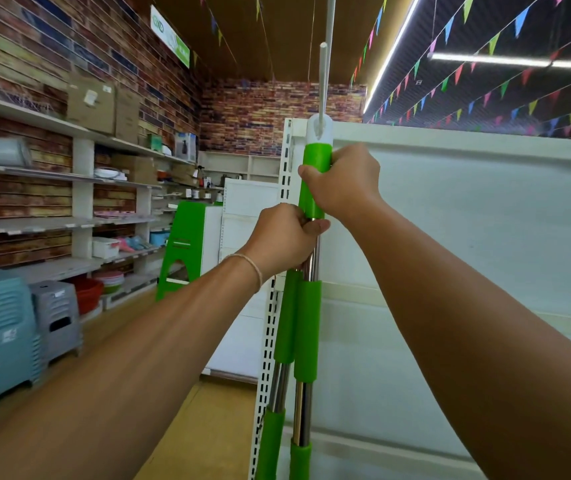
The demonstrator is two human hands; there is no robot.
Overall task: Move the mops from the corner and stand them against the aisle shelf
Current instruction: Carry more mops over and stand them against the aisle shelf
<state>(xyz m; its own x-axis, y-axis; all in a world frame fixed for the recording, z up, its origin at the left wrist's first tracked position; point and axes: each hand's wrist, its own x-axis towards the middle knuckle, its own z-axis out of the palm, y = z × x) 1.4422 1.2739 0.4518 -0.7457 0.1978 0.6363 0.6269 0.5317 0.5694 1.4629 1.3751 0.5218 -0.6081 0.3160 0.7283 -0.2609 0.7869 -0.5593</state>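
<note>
We hold the mops (306, 323) upright, their long poles running almost straight up and down, just in front of the perforated end post (286, 168) of the white aisle shelf (467, 220). Our right hand (343, 181) is clamped around the upper green grip, and our left hand (284, 237) is closed on the steel poles directly under it, so both hands sit one above the other on the bundle. The right hand is nearer to the shelf panel. We judge the poles need only a small tilt toward the post to lean there. The mop heads are below the view, so we cannot tell where they stand.
</note>
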